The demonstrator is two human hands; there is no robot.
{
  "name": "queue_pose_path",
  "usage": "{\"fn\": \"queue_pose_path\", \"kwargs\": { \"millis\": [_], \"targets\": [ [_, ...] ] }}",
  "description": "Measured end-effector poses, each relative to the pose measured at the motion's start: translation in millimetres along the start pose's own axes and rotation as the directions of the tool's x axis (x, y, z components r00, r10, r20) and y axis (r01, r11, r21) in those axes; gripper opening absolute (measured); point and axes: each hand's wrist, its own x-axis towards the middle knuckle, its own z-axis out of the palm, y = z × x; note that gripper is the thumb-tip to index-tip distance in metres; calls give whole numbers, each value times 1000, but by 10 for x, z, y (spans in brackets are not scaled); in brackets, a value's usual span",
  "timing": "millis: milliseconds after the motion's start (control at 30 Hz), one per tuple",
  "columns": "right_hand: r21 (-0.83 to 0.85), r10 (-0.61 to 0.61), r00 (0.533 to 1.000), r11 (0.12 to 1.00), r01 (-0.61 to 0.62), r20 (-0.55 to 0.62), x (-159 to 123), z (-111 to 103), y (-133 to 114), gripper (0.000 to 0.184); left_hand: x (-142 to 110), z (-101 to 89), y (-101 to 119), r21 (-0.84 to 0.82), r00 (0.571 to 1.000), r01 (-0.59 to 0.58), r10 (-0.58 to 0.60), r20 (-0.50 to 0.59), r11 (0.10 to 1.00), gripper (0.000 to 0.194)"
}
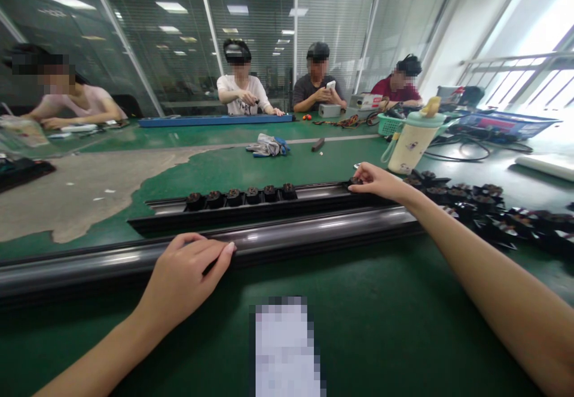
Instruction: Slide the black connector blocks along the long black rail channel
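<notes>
My left hand (183, 277) rests on the near edge of a long dark metal rail (287, 235) that runs across the green table, fingers curled over it. My right hand (376, 182) reaches to the far channel of the rail (323, 192) and pinches a small black round part (356, 180) there. A row of several similar black parts (242, 196) sits in that channel to the left of my right hand.
A pile of black round parts (488, 208) lies at the right. A pale bottle (415, 140) stands behind my right hand. Grey-blue gloves (268, 145), a blue rail (215, 121) and a green basket (389, 124) lie further back. Several people sit at the far side.
</notes>
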Motion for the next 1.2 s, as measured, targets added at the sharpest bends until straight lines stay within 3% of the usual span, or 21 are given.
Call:
{"fn": "queue_pose_path", "kwargs": {
  "millis": [633, 1200],
  "targets": [
    [-237, -58, 997, 970, 47, -41, -28, -6, -107, 38, -11, 10, 1, 1, 1000, 5, -5, 17, 1000, 46],
    [-294, -54, 994, 956, 23, -98, -44, 19, -162, 35, -10, 6, -6, -17, 998, 45, -44, 33, 999, 46]
  ]
}}
